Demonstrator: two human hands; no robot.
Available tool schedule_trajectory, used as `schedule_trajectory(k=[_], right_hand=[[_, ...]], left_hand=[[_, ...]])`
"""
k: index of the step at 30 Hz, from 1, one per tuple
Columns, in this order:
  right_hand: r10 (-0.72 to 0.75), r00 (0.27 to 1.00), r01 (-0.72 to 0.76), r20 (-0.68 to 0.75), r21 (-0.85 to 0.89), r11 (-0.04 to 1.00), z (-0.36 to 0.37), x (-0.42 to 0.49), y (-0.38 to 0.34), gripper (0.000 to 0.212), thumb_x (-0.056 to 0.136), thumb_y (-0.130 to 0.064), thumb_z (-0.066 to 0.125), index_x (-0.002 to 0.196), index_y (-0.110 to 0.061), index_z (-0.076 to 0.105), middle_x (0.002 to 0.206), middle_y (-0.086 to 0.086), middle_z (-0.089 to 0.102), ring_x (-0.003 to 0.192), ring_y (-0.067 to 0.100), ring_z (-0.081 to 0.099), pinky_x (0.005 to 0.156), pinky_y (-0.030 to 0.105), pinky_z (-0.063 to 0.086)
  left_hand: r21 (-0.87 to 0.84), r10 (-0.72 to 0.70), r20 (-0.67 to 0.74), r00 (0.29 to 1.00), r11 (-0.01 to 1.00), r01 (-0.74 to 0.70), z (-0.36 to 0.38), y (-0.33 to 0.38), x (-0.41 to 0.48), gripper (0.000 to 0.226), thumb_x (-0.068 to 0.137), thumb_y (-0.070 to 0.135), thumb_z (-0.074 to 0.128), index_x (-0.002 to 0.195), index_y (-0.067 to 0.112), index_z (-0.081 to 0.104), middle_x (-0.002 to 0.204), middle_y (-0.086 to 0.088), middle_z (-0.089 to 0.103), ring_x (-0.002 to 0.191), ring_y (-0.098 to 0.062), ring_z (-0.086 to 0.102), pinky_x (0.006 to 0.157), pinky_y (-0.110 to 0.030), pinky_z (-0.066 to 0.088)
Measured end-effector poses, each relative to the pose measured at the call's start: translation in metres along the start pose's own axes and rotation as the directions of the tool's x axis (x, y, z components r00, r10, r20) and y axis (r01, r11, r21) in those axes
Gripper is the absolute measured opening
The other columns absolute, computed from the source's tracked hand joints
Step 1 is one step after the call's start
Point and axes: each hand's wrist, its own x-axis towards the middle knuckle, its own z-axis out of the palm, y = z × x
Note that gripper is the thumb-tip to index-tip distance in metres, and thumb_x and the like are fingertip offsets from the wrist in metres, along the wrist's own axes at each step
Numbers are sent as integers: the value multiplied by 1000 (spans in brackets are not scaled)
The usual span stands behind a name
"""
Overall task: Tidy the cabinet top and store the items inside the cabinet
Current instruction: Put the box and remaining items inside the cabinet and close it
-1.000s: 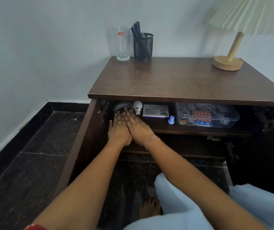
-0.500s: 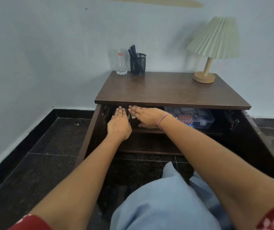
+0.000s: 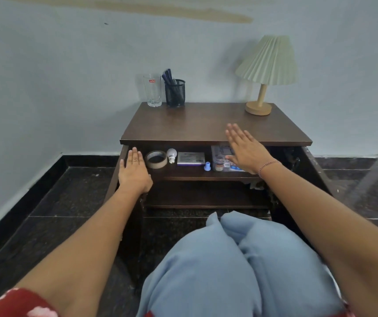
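Cabinet shelf (image 3: 183,173), tape roll (image 3: 156,165) just beside flat left grip (image 3: 134,173)

Cabinet (image 3: 206,124): dark wood, doors standing open. Upper shelf is holding, L to R: tape roll (image 3: 156,159); white bulb (image 3: 171,154) sitting just beside it; flat white/purple box (image 3: 191,158); sm. blue cap (image 3: 207,166); clear plastic box (image 3: 220,154) w/ small items inside.
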Motion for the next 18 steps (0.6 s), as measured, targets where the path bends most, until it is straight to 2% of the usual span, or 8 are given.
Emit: schedule_trajectory(k=[7, 13, 18], right_hand=[[236, 966, -233, 109, -41, 972, 45, -69, 42, 74, 98, -52, 22, 150, -9, -9, 159, 9, -16, 148, 21, -13, 122, 37, 0], [363, 918, -355, 160, -75, 932, 52, -98, 58, 74, 99, -48, 24, 150, -6, -9, 159, 11, -15, 148, 23, -13, 123, 39, 2], [471, 865, -447, 175, -162, 880, 55, -114, 72, 69, 100, -42, 27, 151, -6, -3, 160, 10, -8, 148, 23, -11, 122, 42, 3]], left_hand=[[30, 53, -42, 998, 998, -51, -3, -10, -4, 73, 97, 26, 42, 151, 4, -2, 159, -12, -10, 148, -22, -4, 121, -39, 7], [14, 30, -11, 999, 999, -30, -5, -23, -12, 74, 96, 22, 42, 150, 2, -4, 158, -13, -15, 148, -23, -9, 121, -40, 4], [-24, 56, -55, 997, 998, -58, -5, -21, -19, 73, 95, 19, 43, 151, 2, -1, 159, -13, -10, 148, -23, -6, 121, -39, 6]])
